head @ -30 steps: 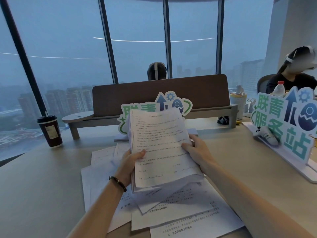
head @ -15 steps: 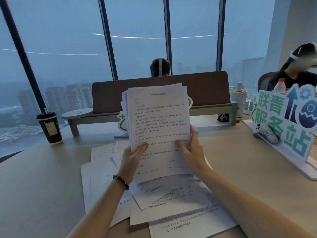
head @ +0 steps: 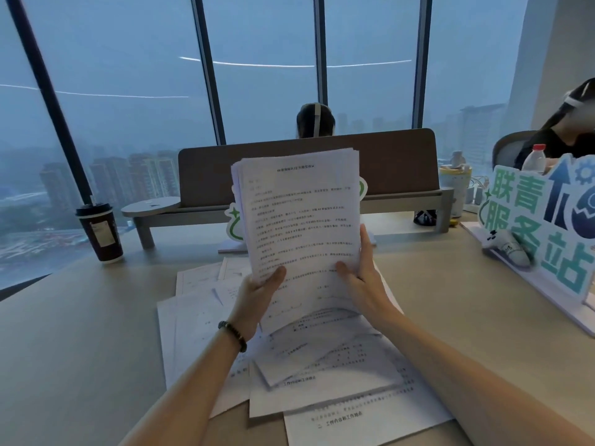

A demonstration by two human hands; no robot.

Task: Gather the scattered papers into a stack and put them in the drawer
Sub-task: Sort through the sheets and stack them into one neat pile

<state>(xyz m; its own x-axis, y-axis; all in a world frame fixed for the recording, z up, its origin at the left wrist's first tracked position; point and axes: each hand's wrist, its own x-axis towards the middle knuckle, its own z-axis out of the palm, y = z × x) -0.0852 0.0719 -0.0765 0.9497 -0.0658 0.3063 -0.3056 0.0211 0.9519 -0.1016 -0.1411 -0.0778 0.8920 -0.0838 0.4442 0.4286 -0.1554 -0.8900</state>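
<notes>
Desk [head: 80,349] by window: left hand [head: 257,297] and right hand [head: 363,281] grip the upright sheaf [head: 299,226] above loose papers [head: 322,381]; advise tapping its bottom edge square before collecting these; drawer unseen.

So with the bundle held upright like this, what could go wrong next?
1. The held stack is uneven at its edges, gripped low by the left hand and right hand; sheets could slip out.
2. Loose papers overlap below; the lowered stack may scatter them.
</notes>
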